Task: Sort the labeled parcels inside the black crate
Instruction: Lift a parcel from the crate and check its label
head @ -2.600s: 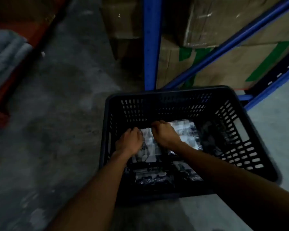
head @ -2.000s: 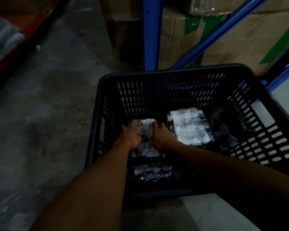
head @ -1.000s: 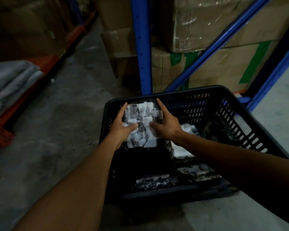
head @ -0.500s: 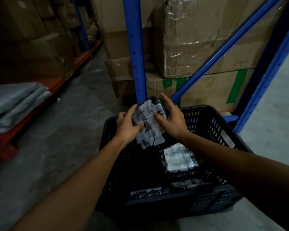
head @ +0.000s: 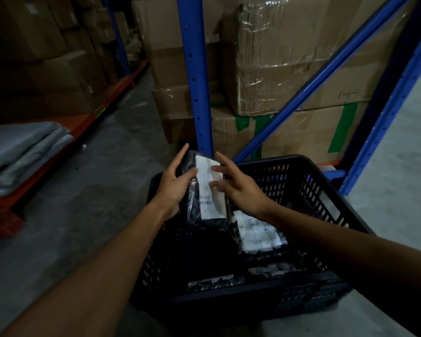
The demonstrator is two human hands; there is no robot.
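Both arms are bare up to the frame edge, no sleeves showing. Left hand and right hand ungloved, no rings or watch visible.

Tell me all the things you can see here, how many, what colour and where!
Black slotted plastic crate: one, black, on the floor in front of the rack.
Held parcel in black wrap with a white label: one, black and white, lifted above the crate's far left corner.
Labelled parcels inside the crate: at least three, dark with white labels, on the crate bottom.
Blue metal rack post: one upright plus slanted braces, blue, behind the crate.
Brown cardboard boxes: many, brown, some with green tape, stacked on the racks.
Grey folded bundles: a stack, grey, far left.
Left hand: gripping the parcel's left edge.
Right hand: fingers spread, touching the label.
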